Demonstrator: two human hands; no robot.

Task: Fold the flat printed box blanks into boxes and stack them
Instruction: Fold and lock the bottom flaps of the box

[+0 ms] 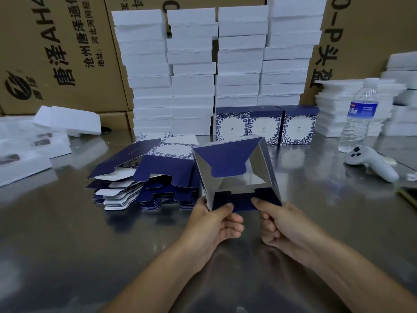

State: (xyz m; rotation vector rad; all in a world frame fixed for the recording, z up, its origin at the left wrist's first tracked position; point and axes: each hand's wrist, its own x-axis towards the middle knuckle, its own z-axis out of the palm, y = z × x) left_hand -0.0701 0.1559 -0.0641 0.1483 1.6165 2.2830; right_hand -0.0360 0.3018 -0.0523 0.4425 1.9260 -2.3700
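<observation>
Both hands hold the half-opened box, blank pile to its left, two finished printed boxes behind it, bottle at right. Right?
No. The head view shows three finished boxes behind it, not two. The rest stands: left hand and right hand hold the half-opened box, blank pile to its left, bottle at right.

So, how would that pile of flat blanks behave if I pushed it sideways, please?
The pile of flat blanks lies splayed, so it would likely fan out rather than move together. The sheets look thin, so probably light, sliding easily on the shiny table.
</observation>
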